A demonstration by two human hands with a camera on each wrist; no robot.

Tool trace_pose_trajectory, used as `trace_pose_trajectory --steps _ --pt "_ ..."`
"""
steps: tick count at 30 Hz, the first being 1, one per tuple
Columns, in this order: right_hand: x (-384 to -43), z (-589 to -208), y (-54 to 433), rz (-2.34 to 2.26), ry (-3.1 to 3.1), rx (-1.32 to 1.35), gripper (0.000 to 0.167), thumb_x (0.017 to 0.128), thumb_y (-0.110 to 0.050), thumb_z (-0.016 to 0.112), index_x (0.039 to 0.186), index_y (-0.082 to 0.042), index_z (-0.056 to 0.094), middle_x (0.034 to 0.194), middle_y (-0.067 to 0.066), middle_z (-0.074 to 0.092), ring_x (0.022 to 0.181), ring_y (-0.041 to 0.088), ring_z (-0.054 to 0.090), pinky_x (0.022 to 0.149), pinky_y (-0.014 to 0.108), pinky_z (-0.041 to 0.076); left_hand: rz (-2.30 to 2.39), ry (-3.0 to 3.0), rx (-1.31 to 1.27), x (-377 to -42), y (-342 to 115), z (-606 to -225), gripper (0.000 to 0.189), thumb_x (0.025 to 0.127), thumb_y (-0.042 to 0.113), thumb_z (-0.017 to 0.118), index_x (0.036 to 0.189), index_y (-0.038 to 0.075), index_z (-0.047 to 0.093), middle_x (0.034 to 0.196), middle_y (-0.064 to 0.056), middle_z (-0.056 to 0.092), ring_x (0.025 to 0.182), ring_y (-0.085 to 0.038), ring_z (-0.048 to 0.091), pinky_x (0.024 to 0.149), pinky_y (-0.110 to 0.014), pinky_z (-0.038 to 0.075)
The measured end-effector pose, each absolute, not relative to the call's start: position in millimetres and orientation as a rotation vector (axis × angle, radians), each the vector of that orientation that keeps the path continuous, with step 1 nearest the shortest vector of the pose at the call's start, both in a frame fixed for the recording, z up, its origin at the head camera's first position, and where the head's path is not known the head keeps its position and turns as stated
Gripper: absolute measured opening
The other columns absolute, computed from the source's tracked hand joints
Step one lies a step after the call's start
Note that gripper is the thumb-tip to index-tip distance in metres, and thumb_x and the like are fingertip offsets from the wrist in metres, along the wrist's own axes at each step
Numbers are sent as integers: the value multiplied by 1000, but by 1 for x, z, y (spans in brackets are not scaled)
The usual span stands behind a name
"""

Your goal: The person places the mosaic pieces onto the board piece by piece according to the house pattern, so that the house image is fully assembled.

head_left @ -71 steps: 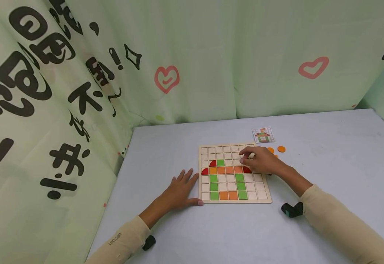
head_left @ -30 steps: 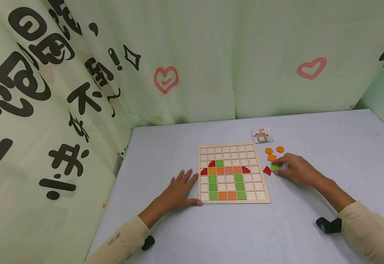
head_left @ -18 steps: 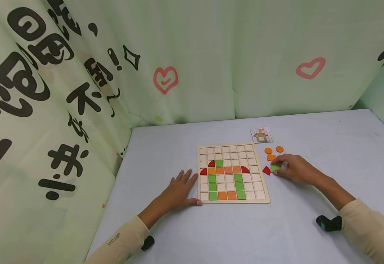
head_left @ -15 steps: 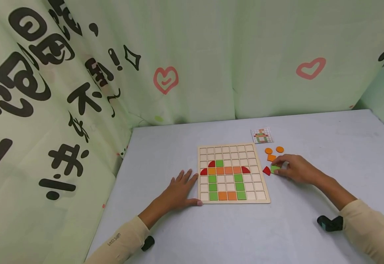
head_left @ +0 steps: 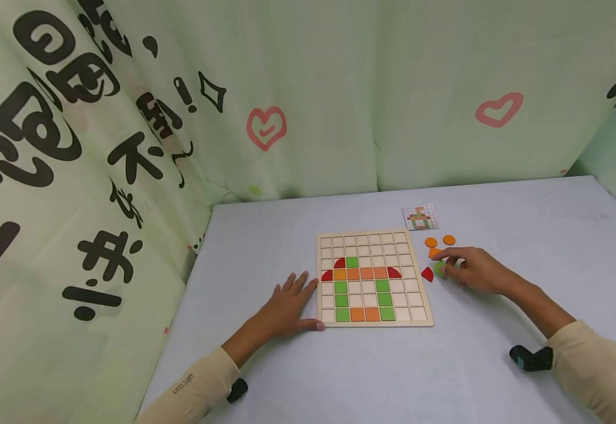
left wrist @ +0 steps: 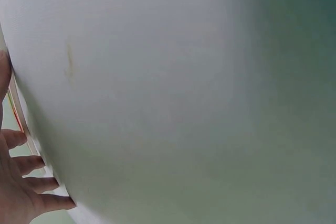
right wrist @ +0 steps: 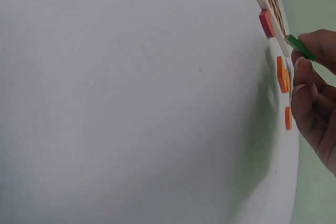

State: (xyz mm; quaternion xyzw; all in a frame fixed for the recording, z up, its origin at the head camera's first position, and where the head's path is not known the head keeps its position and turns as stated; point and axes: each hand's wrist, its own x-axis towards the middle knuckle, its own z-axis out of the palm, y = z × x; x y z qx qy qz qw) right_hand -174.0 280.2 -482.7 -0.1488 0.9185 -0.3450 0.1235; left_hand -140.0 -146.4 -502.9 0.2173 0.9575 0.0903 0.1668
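My right hand [head_left: 469,270] pinches a small green tile [head_left: 439,269] just right of the board. In the right wrist view the green tile [right wrist: 300,47] stands tilted between thumb and finger, raised off the table. My left hand [head_left: 284,309] lies flat with spread fingers, its fingertips and thumb at the left edge of the wooden grid board [head_left: 411,300]. Green, orange and red tiles fill several of the board's squares in a figure. A red quarter-round tile [head_left: 427,274] lies between the board and my right hand, with an orange square tile [head_left: 434,252] partly under the index finger.
Two orange discs [head_left: 431,242] lie beyond the right hand. A small pattern card [head_left: 420,217] showing a similar figure on a grid rests behind the board's far right corner. A printed green curtain [head_left: 318,118] hangs behind the white table.
My right hand has left the red quarter-round on the board, moved right to the loose tiles and taken the green one, which has now tilted in its fingers. The left hand stays put.
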Motion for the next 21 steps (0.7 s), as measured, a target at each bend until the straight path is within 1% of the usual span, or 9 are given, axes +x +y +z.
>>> trace_pose_trajectory --steps 4,7,15,19,21 --pt "-176 -479 276 -1032 2691 -437 26 93 -8 68 118 0 69 90 5 60 53 10 50 51 23 42 256 2727 620 -140 -147 -503 101 82 69 68 161 21 26 168 -10 22 154 -39 17 116 -65 26" --pt "-178 -476 272 -1069 2663 -443 27 92 -9 70 117 1 68 92 6 60 53 10 51 52 23 44 252 2726 625 -140 -147 -503 101 82 69 68 161 21 26 167 -10 22 154 -39 17 116 -65 27" --pt "-181 -475 261 -1138 2592 -435 31 92 -6 68 122 3 66 97 9 59 59 14 58 56 25 51 254 2725 642 -141 -148 -503 101 82 70 67 161 21 26 167 -11 23 154 -40 18 115 -65 28" --pt "-183 -474 257 -1170 2545 -433 35 91 -3 65 126 4 64 98 11 60 64 14 62 59 26 53 251 2725 650 -141 -148 -504 101 82 70 66 161 21 25 167 -11 22 154 -40 19 115 -65 28" --pt "-184 -475 254 -1186 2515 -434 37 91 -3 66 127 5 63 99 12 60 68 16 63 61 26 55 252 2727 651 -141 -148 -504 101 82 70 67 161 21 25 167 -11 23 154 -40 19 115 -65 28"
